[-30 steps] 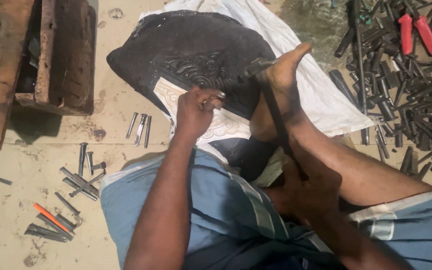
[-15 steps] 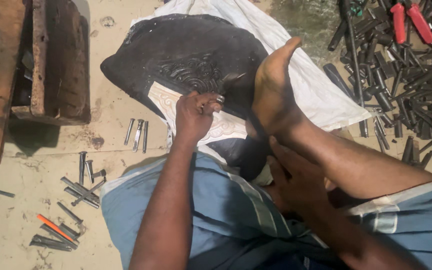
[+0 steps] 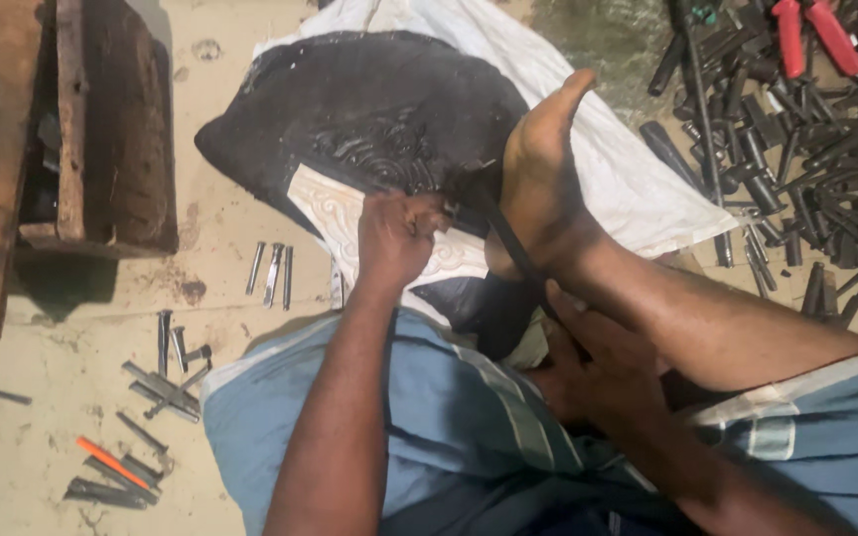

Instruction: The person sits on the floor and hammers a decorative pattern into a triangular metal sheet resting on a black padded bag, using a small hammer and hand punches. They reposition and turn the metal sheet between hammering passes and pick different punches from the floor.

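Foot [image 3: 538, 189] pins dark embossed sheet [image 3: 369, 119] flat on white cloth [image 3: 628, 189]. Left hand [image 3: 394, 238] clenched around punch at patterned edge; right hand [image 3: 588, 367] grasping black hammer handle [image 3: 508, 243], braced for control.

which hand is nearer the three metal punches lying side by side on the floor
Left. The left hand rests fisted on the pale patterned sheet, just right of the three metal punches. The right hand is farther right, beside the foot.

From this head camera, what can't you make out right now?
- Tool tip under the left hand: hidden by the fingers.
- Lower end of the dark hammer handle: covered by the right hand and the foot.
- Pile of punches: cut off by the right edge, too small to sort.
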